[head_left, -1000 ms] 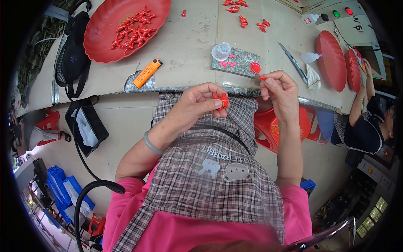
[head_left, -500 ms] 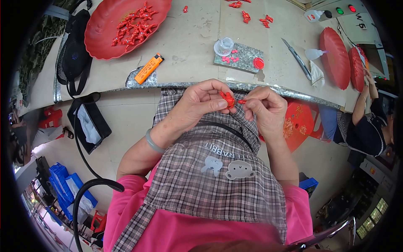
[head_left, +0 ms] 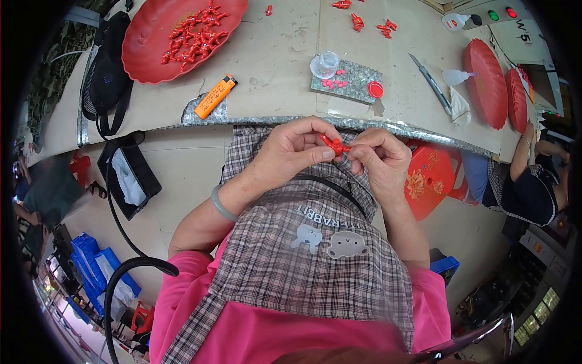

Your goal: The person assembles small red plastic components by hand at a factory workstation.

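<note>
Between thumb and fingers, my left hand (head_left: 294,151) grips a small glossy red plastic figure (head_left: 330,142) just in front of the table edge. My right hand (head_left: 385,164) is closed in a pinch on a thin red piece (head_left: 346,148) that meets the figure's right side. Whether that piece is fixed to the figure or only touching it, I cannot tell; my fingers cover part of both. Beyond my hands, a speckled stone slab (head_left: 353,91) carries small pink pieces (head_left: 329,84), a clear cup (head_left: 325,64) and a round red lid (head_left: 375,90).
At the far left a large red bowl (head_left: 140,67) holds several red figures (head_left: 194,36). An orange lighter (head_left: 216,97) lies near the edge. To the right are a craft knife (head_left: 430,84), squeeze bottles (head_left: 456,77) and red trays (head_left: 485,85). A co-worker's arm (head_left: 522,151) shows at far right.
The thin red piece in my right hand has come left against the figure, closing the gap between them. The figure has tilted slightly in my left hand.
</note>
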